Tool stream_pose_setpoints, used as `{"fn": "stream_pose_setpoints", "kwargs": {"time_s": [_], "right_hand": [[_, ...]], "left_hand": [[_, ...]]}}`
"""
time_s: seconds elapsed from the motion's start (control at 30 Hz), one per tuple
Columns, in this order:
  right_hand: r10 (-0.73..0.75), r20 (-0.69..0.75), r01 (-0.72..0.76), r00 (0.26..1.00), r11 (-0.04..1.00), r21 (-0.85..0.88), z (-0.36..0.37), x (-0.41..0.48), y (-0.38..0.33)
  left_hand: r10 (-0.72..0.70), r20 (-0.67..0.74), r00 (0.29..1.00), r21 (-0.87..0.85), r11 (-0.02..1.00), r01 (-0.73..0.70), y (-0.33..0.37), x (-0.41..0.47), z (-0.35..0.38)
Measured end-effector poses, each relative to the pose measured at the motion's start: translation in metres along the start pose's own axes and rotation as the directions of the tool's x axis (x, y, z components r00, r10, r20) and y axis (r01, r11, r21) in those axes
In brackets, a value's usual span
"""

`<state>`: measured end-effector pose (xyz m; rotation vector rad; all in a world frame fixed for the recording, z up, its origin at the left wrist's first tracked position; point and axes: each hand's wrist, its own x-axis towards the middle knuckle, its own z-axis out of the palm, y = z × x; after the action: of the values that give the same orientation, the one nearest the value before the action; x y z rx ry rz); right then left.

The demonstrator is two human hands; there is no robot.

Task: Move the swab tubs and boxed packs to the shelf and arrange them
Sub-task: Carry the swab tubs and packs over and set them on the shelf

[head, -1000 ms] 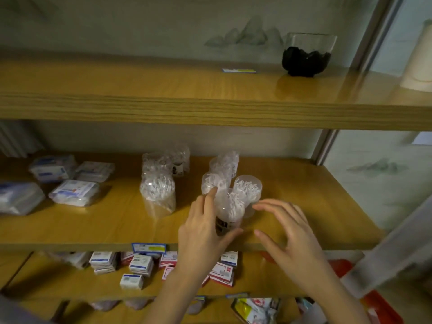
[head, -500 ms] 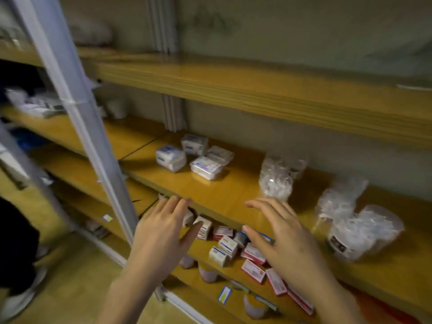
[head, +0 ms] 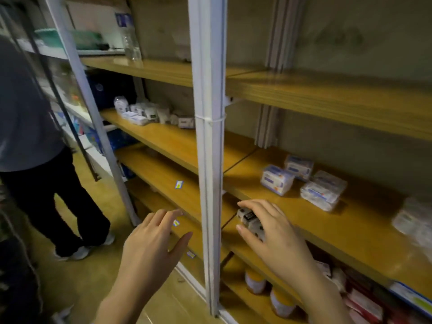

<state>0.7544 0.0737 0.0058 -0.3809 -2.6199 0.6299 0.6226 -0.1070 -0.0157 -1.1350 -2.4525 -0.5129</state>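
- The right hand (head: 275, 232) curls fingers and thumb round small boxed packs (head: 249, 218) at the left end of the lower shelf (head: 254, 256), just beside the white post (head: 210, 160).
- The left hand (head: 152, 244) is spread wide and holds nothing, left of the post.
- Wrapped packs (head: 277, 180) lie on the shelf above.

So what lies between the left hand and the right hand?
Head view: the shelf's white upright post stands between the left hand and the right hand, which grips a small box.
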Motion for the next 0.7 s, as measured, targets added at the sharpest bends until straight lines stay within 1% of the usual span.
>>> {"fn": "stream_pose_setpoints", "kwargs": {"time_s": [0.1,0.2,0.33,0.5,0.6,0.7], "right_hand": [[-0.007,0.007,0.007,1.000,1.000,0.010,0.034,0.031,-0.027],[-0.029,0.045,0.028,0.999,1.000,0.013,0.062,0.064,-0.050],[-0.072,0.092,0.071,0.993,0.997,0.013,0.095,0.106,-0.074],[-0.087,0.146,0.086,0.985,0.996,0.016,0.132,0.161,-0.088],[-0.100,0.148,0.094,0.984,0.995,0.047,0.155,0.201,-0.094],[-0.126,0.150,0.119,0.981,0.991,0.055,0.181,0.244,-0.099]], "left_hand": [[-0.025,0.008,1.000,0.039,0.999,0.024,-0.049,0.003,-0.005],[-0.090,0.014,0.996,0.040,0.995,0.089,-0.092,0.008,-0.011],[-0.138,0.010,0.990,0.060,0.989,0.137,-0.137,0.017,-0.014],[-0.217,0.006,0.976,0.066,0.974,0.216,-0.183,0.034,-0.005],[-0.242,0.018,0.970,0.071,0.968,0.240,-0.210,0.052,0.005],[-0.259,0.001,0.966,0.065,0.964,0.258,-0.241,0.082,0.017]]}}
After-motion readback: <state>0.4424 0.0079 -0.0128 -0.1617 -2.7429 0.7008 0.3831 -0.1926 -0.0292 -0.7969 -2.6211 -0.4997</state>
